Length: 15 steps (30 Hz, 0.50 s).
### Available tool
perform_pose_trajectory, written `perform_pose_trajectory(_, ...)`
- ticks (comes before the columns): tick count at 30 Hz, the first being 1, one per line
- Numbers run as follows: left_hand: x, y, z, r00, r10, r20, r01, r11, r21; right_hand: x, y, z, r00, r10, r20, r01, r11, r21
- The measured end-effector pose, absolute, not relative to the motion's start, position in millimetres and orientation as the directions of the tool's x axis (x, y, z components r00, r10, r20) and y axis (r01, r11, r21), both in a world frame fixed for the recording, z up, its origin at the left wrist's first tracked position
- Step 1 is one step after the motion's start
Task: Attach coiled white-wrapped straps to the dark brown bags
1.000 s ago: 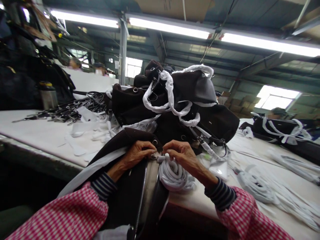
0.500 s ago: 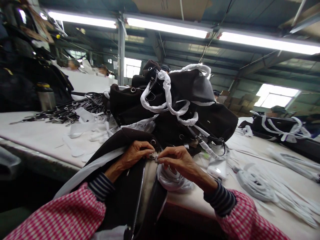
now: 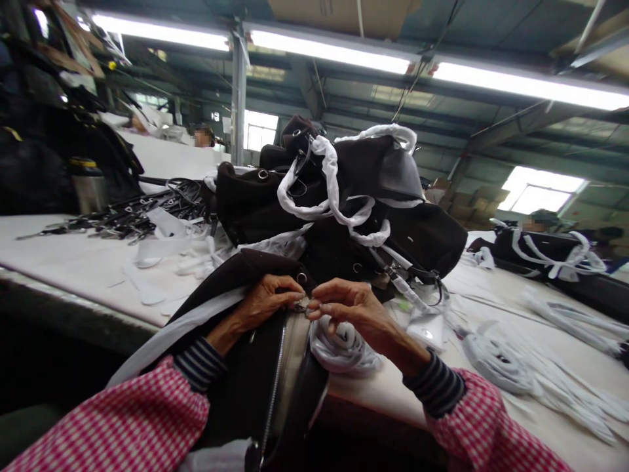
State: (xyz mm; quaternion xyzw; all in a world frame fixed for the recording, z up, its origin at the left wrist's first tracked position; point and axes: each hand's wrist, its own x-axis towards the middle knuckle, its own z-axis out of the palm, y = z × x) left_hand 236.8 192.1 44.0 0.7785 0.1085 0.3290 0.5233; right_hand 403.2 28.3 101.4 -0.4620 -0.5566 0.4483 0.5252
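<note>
where the dark bag [image 3: 255,367] hangs over the near edge of the worktop [image 3: 73,262], its zipper end sits pinched between both hands. the left hand [image 3: 265,303] grips the metal piece with curled fingers; the right hand [image 3: 351,307] pinches it from the other side, above a roll of white wrapping [image 3: 341,344]. behind them rises a pile of dark bags [image 3: 344,210] bound in white strips. loose black straps [image 3: 142,213] lie far left.

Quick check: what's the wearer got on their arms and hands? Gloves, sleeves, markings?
No gloves: left hand and right hand are bare. Both arms wear pink-and-white checked sleeves over dark cuffs with thin pale stripes. No rings, watch or markings visible.
</note>
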Motion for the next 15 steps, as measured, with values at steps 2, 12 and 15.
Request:
perform_pose_trajectory(2,236.9,192.2,44.3,0.761,0.512,0.397,-0.177,-0.426,0.887,402.7,31.6,99.0,0.014,0.985,0.174,0.055,0.174,-0.983)
perform_pose_trajectory(12,237.6,194.4,42.5,0.767,0.512,0.387,-0.184,-0.403,0.896,400.7,49.7,101.6,0.071,0.967,0.246,0.088,0.24,-0.967)
perform_pose_trajectory(15,238.1,195.1,41.5,0.769,0.511,0.385,-0.193,-0.389,0.901,399.1,56.2,103.3,0.079,0.963,0.257,0.113,0.248,-0.962)
